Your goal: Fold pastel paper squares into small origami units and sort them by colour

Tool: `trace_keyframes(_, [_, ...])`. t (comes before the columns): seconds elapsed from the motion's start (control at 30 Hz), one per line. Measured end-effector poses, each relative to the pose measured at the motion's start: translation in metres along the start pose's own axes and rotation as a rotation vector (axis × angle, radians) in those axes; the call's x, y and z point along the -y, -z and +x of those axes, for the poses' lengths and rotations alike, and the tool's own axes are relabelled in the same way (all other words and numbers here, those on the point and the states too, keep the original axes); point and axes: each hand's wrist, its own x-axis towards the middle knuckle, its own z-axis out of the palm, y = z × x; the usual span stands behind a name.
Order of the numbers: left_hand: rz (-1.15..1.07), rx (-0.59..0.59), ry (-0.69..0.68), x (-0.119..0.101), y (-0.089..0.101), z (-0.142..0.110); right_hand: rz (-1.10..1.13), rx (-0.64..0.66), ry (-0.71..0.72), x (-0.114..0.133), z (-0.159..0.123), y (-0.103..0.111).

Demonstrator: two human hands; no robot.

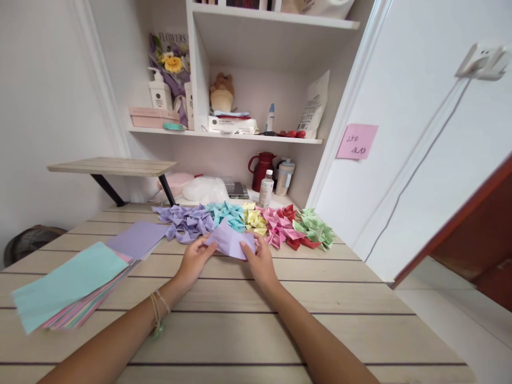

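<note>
So the purple paper (pixel 230 240) is right between the two hands, held up just over the table (pixel 224 338). Left hand (pixel 199 256) has its edge pinched on one side, thumb on the near face and fingers tucked behind. Right hand (pixel 259 258) is doing pretty much the same on the other side, thumb pressed on the near face. Both grips are closed on the sheet, and the middle part sits free between the thumbs, with some crease lines showing and a corner poking up at the top.

Just behind it there's a row of folded paper bits sorted roughly by color: purple pieces (pixel 186 218), blue pieces (pixel 224 212), yellow pieces (pixel 254 218), then pink, red and green ones. Off on the left hand's side, a fanned paper stack (pixel 70 282) lies near some flat purple sheets (pixel 138 239).
</note>
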Motion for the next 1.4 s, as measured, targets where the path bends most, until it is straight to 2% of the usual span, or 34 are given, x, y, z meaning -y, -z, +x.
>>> trace_keyframes(0.1, [-0.092, -0.010, 0.018, 0.001, 0.001, 0.001, -0.050, -0.039, 0.021, 0.007, -0.003, 0.001])
trace_keyframes(0.2, [-0.133, 0.015, 0.081, 0.002, 0.004, 0.001, -0.196, -0.059, 0.113, 0.012, -0.006, 0.002])
trace_keyframes(0.33, [-0.097, -0.022, 0.162, 0.005, 0.005, 0.001, -0.369, 0.032, 0.190, 0.012, -0.009, 0.001])
trace_keyframes(0.47, [-0.085, -0.084, 0.106, 0.005, 0.005, 0.003, -0.393, 0.166, 0.160, 0.013, -0.015, -0.004])
trace_keyframes(0.57, [-0.136, -0.096, 0.020, 0.002, 0.006, 0.005, -0.458, 0.203, 0.252, 0.018, -0.017, -0.004])
trace_keyframes(0.67, [-0.171, -0.156, 0.001, -0.001, 0.007, 0.006, -0.485, 0.274, 0.332, 0.019, -0.016, -0.003])
trace_keyframes(0.77, [-0.205, -0.201, 0.041, -0.002, 0.006, 0.003, -0.403, 0.242, 0.262, 0.013, -0.013, -0.003])
trace_keyframes(0.83, [-0.223, -0.160, 0.048, -0.003, 0.004, 0.001, -0.365, 0.155, 0.202, 0.009, -0.012, -0.004])
trace_keyframes(0.93, [-0.191, -0.002, 0.040, -0.005, 0.000, -0.004, -0.399, 0.094, 0.181, 0.007, -0.010, -0.003])
trace_keyframes(1.07, [-0.072, 0.192, 0.032, -0.006, -0.004, -0.008, -0.451, 0.212, 0.196, 0.006, -0.010, -0.003])
trace_keyframes(1.17, [0.019, 0.219, 0.009, -0.004, -0.003, -0.008, -0.479, 0.327, 0.190, 0.005, -0.011, -0.003])
trace_keyframes(1.4, [0.047, 0.212, -0.040, 0.003, 0.003, -0.003, -0.372, 0.375, 0.174, 0.008, -0.005, 0.006])
